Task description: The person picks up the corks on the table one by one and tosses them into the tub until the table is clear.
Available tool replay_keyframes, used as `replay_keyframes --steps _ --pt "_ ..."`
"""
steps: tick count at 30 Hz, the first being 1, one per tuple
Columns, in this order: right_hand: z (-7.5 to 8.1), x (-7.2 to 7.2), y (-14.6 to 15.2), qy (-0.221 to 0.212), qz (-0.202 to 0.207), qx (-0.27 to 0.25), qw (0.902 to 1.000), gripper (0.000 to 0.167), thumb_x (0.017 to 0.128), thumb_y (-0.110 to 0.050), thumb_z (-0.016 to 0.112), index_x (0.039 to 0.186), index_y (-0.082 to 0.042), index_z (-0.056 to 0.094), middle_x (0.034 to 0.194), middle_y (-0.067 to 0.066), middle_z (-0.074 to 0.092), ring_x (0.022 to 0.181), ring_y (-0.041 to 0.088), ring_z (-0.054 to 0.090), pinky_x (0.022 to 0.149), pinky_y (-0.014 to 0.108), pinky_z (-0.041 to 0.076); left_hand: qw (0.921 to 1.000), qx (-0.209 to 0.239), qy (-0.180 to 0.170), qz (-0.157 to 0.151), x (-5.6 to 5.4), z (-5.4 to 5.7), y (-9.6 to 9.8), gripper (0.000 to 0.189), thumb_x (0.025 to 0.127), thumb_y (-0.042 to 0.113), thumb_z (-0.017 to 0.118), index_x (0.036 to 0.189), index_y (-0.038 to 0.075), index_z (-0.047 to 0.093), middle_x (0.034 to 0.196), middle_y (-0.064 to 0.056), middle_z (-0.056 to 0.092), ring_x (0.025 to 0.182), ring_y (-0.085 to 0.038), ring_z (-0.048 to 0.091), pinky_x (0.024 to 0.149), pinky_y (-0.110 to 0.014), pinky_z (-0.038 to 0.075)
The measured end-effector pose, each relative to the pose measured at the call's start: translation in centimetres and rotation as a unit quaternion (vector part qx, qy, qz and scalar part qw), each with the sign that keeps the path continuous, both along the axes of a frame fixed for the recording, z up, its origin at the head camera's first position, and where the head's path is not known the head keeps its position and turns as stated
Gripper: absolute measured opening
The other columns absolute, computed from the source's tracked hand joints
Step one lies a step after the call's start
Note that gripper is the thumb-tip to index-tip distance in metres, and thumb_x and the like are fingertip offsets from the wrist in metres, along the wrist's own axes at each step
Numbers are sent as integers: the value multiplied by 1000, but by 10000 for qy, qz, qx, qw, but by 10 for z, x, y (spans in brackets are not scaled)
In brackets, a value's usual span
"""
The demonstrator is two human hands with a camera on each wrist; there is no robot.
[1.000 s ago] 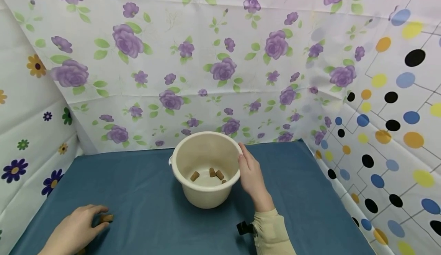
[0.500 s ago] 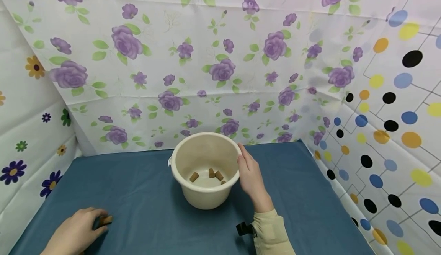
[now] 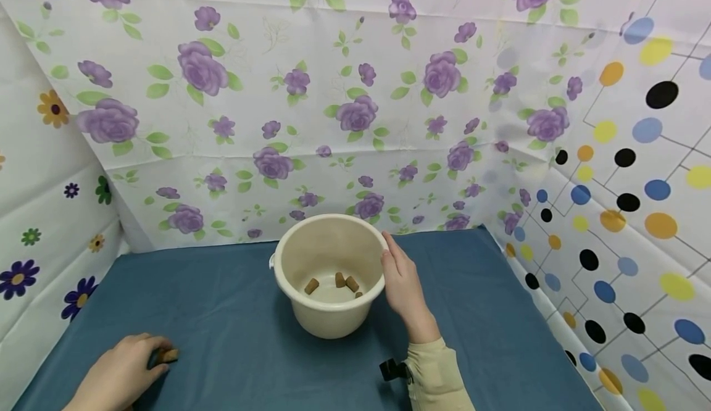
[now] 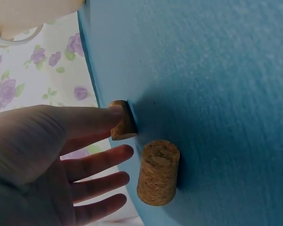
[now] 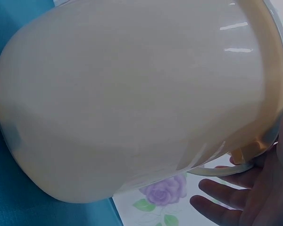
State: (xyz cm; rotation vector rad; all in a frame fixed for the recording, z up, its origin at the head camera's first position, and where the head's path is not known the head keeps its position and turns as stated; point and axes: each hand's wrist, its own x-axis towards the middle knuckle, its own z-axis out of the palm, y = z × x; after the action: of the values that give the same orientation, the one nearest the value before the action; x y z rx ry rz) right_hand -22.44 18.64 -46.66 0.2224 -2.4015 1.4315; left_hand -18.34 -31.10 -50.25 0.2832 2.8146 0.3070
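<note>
At the table's left front, my left hand [image 3: 118, 371] has its thumb and index finger about a cork [image 3: 168, 356]. In the left wrist view the thumb lies on that cork [image 4: 124, 123], while the other fingers extend loosely. A second cork [image 4: 158, 175] stands just past those fingertips on the cloth. My right hand [image 3: 404, 287] holds the rim of a cream bucket [image 3: 330, 319] on its right side. Several corks [image 3: 340, 280] lie at the bucket's bottom. The right wrist view shows fingers by the bucket's handle [image 5: 221, 171], partly hidden behind it.
Blue cloth [image 3: 233, 324] covers the table. A flowered sheet [image 3: 311, 115] hangs along the back, with a daisy-print sheet [image 3: 33, 207] at left and a dotted one [image 3: 633, 232] at right. A black strap piece [image 3: 393, 369] sits at the right sleeve.
The left thumb and fingers have drawn slightly closer about the cork. My right hand stays on the bucket's rim; the whole view has shifted a little.
</note>
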Motion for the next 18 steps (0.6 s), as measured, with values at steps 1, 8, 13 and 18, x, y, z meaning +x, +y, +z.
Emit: replay_keyframes --steps 1,8,13,18 --pt "0 0 0 -1 -6 8 10000 53 119 -33 36 168 -12 38 165 19 43 144 40 51 112 61 45 10000 -21 34 -8 0 0 1 28 84 22 92 105 8 80 100 -4 72 94 -34 70 82 -60 56" --pt "1 0 0 6 6 0 10000 53 119 -34 35 168 -12 38 166 18 43 148 40 46 114 62 43 9999 -100 123 -47 -1 -3 2 20 84 17 91 99 11 79 94 -1 71 89 -31 69 80 -58 57" --pt "2 0 1 28 17 7 10000 53 119 -34 35 167 -12 39 166 18 43 148 39 46 114 61 43 9998 -126 114 -41 -3 -5 0 18 85 16 91 97 11 79 93 0 71 89 -30 68 79 -58 57" --pt "1 1 1 5 24 1 10000 54 119 -34 36 167 -11 38 166 18 43 149 40 46 115 62 42 9999 -101 135 -11 -3 -7 -1 15 87 19 90 96 12 79 92 1 70 87 -29 68 78 -57 57"
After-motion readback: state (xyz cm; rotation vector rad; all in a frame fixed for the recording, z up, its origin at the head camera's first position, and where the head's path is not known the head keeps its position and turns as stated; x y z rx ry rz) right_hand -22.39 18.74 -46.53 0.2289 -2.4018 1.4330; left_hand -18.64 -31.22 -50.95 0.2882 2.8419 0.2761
